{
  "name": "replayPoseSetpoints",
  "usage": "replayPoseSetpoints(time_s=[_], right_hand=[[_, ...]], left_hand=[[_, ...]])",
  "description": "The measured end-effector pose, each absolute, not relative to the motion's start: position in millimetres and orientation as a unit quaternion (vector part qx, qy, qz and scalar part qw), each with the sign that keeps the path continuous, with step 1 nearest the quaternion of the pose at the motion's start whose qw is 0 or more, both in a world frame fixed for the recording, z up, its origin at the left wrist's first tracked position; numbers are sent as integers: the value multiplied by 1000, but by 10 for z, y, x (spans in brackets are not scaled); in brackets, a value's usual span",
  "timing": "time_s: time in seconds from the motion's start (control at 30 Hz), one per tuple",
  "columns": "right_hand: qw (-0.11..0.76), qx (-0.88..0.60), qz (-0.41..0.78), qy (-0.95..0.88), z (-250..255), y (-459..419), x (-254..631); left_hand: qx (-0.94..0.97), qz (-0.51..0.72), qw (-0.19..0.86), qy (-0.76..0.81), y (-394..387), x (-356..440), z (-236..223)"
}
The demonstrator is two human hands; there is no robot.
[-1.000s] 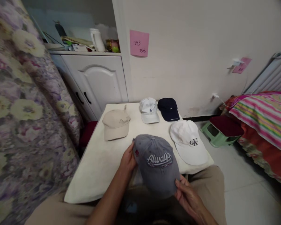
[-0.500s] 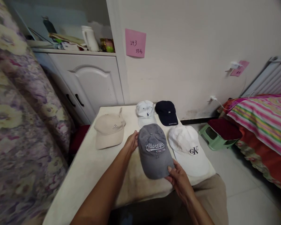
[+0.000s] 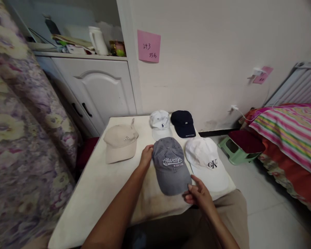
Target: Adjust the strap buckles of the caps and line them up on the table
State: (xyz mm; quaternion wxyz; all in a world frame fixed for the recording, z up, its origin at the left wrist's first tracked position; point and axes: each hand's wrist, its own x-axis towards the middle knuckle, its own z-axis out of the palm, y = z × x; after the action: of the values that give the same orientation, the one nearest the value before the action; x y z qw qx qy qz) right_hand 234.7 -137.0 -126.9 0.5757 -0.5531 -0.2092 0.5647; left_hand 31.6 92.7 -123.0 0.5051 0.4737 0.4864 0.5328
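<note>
A grey baseball cap with "Always" stitched in white lies low over the near part of the cloth-covered table, its brim towards me. My left hand holds the cap's left side, the fingertips partly hidden by it. At the right corner of the brim, my right hand has its thumb and index finger on the edge, the other fingers curled below. Right of it sits a white CK cap. Behind are a pale cap with a small dark logo and a navy cap. A beige cap rests at left.
A floral curtain hangs along the left, beside a white cabinet. The wall with a pink note stands behind the table. To the right are a green stool and a bed with a striped cover.
The grey cap has come down slightly towards the table, and its brim looks flatter. My right thumb has slid to the brim's edge and its grip looks looser. The other caps stay put.
</note>
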Motion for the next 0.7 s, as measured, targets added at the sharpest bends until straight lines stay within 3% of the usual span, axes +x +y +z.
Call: replayPoseSetpoints(time_s=[0.7], right_hand=[[592, -538, 548, -246, -1435, -1478, 2372]], left_hand=[[540, 552, 402, 492, -110, 227, -1189]])
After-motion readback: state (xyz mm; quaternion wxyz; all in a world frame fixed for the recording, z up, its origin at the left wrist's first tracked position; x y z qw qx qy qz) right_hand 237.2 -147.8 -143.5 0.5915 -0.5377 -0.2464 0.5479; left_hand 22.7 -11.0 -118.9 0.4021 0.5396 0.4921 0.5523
